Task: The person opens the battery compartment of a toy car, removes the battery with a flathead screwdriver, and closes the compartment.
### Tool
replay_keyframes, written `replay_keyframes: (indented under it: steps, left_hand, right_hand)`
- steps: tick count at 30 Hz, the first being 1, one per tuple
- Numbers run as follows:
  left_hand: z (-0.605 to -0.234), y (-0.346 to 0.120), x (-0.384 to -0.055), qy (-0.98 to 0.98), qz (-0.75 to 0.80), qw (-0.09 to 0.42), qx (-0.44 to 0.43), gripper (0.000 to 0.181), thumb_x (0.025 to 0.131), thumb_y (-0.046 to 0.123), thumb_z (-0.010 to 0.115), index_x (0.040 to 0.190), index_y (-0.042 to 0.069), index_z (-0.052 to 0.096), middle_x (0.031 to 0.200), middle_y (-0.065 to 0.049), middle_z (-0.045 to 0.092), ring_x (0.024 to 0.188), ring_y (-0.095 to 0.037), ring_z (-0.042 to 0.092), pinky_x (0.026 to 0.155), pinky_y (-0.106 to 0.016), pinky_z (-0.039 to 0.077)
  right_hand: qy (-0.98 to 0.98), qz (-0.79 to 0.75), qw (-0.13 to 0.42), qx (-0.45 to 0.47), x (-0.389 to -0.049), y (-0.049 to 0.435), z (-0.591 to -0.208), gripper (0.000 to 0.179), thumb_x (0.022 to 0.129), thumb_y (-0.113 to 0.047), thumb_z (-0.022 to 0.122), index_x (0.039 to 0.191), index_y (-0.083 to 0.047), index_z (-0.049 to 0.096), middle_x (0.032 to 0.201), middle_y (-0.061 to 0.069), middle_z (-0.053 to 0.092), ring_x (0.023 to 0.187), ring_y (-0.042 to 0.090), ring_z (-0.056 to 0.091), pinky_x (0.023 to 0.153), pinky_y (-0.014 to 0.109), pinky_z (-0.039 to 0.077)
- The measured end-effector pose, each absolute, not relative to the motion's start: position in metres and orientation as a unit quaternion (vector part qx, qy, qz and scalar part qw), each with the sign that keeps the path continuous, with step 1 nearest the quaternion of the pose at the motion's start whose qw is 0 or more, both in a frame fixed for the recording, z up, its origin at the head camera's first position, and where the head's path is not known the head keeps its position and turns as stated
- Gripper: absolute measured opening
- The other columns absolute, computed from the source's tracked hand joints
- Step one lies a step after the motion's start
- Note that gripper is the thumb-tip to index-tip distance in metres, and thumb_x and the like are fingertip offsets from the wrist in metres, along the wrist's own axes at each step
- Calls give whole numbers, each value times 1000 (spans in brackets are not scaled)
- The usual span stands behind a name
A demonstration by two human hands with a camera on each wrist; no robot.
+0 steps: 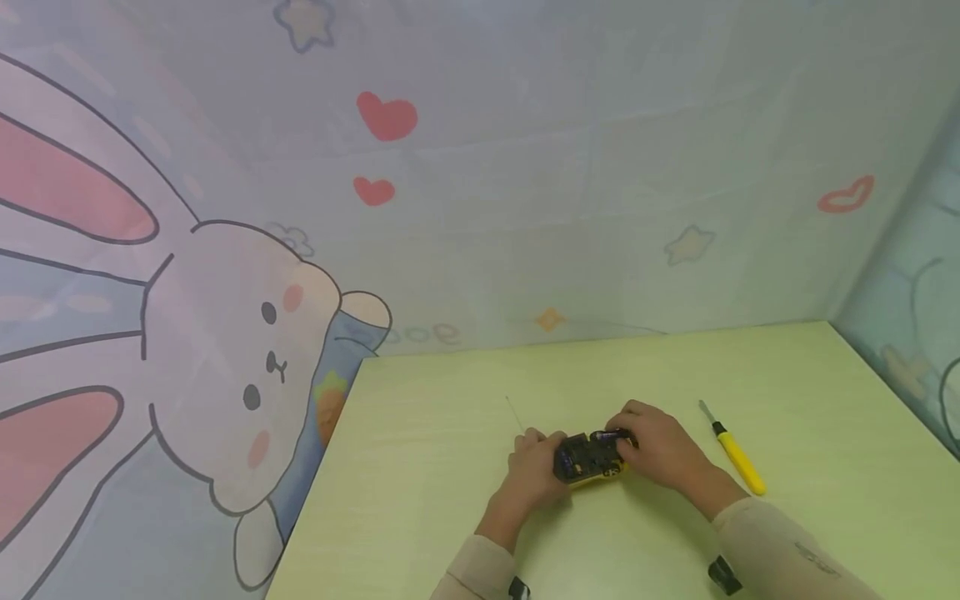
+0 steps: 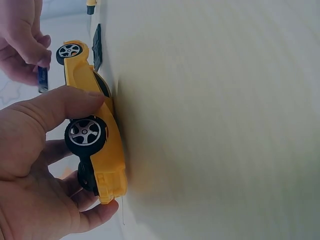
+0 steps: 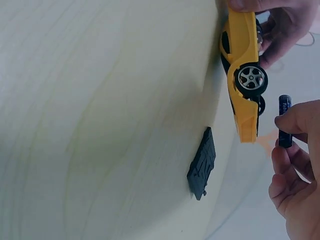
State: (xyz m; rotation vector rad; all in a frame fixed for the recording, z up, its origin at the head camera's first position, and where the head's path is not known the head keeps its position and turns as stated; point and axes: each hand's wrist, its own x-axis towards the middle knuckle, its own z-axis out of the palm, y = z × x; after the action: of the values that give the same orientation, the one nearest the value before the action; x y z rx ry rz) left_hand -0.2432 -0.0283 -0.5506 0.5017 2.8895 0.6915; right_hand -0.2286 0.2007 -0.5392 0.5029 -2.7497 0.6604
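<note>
A yellow toy car [image 1: 588, 460] lies upside down close over the table, its dark underside facing up. My left hand [image 1: 532, 468] grips it by one end, and in the left wrist view the thumb presses along its side above a wheel [image 2: 86, 135]. My right hand [image 1: 663, 446] pinches a small dark blue battery [image 3: 284, 120] between thumb and fingers, held just above the car's underside. On the table beside the car lies a black plastic cover [image 3: 202, 165]. A thin wire antenna [image 1: 513, 412] sticks out past my left hand.
To the right of my right hand lies a screwdriver [image 1: 738, 458] with a yellow handle. The pale green table [image 1: 420, 400] backs onto a wall hanging [image 1: 525, 208] printed with a rabbit, hearts and stars.
</note>
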Motion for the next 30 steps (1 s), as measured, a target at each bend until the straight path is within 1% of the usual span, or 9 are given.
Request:
replay_keyframes:
  steps: [5,7,11,15,16,19,22,27,30]
  left_hand:
    - [-551,-29,-245,957,233,68,159,85,67,16,91,145,21,58,119,-7,52,107,-23,43,91,-45,45]
    - [-551,-30,-245,957,231,71,158,84,67,16,91,145,22,58,119,-7,52,107,-23,43,92,-45,45]
    - [-550,-31,-244,958,225,75,159,84,68,17,92,145,22,58,121,-7,52,108,-24,43,92,-46,45]
    - [-552,-32,-243,956,232,78,160,86,66,17,93,145,21,58,122,-9,53,109,-24,44,92,-47,46]
    - [-553,-33,-243,955,236,80,159,87,66,17,93,145,21,58,122,-9,53,109,-24,44,92,-47,46]
    - [-555,-35,-242,953,244,83,159,88,66,17,94,146,20,58,123,-9,53,109,-24,44,92,-47,46]
    - [-557,-37,-242,952,246,86,159,87,67,17,94,146,22,57,123,-8,53,109,-23,44,93,-46,46]
    - [-556,-39,-241,952,246,86,161,87,66,17,93,145,22,58,123,-7,53,109,-23,44,93,-45,47]
    - [-555,-41,-241,952,245,86,163,86,66,17,93,144,23,58,122,-7,53,109,-23,44,93,-45,46]
  right_hand:
    - [-947,243,150,146,-225,214,-536,19,88,-12,76,107,-15,76,97,-3,67,79,11,59,70,36,50]
    - [-950,243,146,128,-224,220,-537,18,90,-15,76,108,-15,75,96,-4,68,75,10,56,65,33,47]
    - [-954,252,138,88,-220,232,-541,17,91,-22,74,107,-17,75,93,-5,70,74,11,54,62,32,43]
    - [-954,266,131,52,-213,244,-546,15,90,-22,72,103,-16,74,91,-3,72,68,12,51,57,31,40]
    - [-954,268,129,44,-211,246,-547,14,90,-21,71,102,-15,74,90,-2,71,68,13,50,58,31,40]
    - [-953,274,125,27,-209,255,-552,11,88,-17,72,98,-12,74,88,0,68,69,15,52,59,32,40]
    - [-955,269,122,17,-208,264,-557,10,87,-15,72,96,-11,74,89,3,67,74,17,56,62,34,43]
    - [-963,249,98,-15,-204,275,-557,18,89,-20,72,102,-8,75,97,11,75,73,20,63,57,34,45]
    - [-966,243,85,-30,-201,277,-556,22,89,-20,72,106,-5,75,100,15,76,77,27,68,57,38,49]
